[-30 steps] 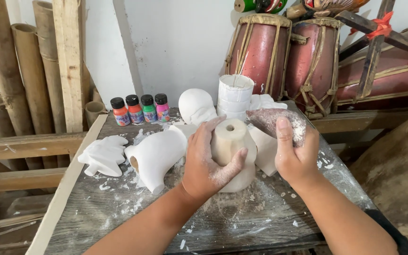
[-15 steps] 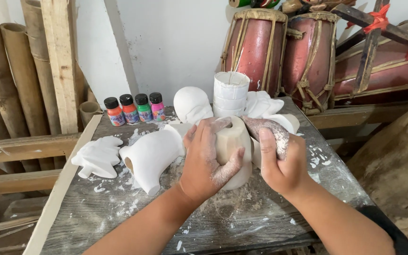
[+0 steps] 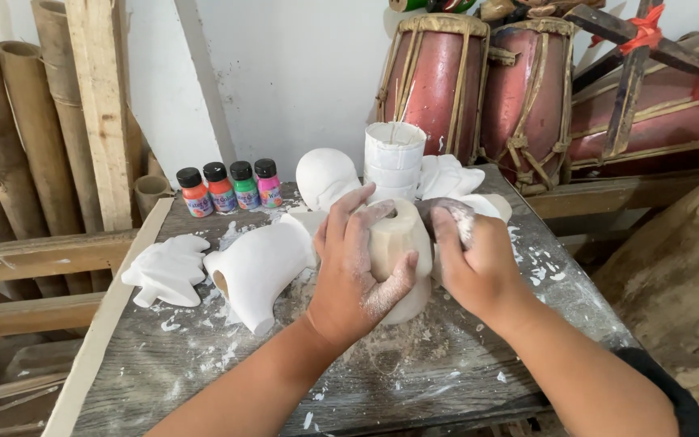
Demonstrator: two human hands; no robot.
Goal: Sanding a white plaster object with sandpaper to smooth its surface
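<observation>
Two dusty hands on one cast (image 3: 396, 243). Left hand (image 3: 355, 271) grips its side; right hand (image 3: 475, 263) presses sandpaper (image 3: 446, 212) against it.

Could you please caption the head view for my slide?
Dusty left hand grips a pale cast figure; right hand presses sandpaper against it.

A cream-coloured plaster casting (image 3: 394, 243), rounded with a hole in its top, stands upright near the middle of the dusty worktop (image 3: 204, 364). A grey, dust-caked sanding pad (image 3: 451, 217) presses against its right side.
</observation>
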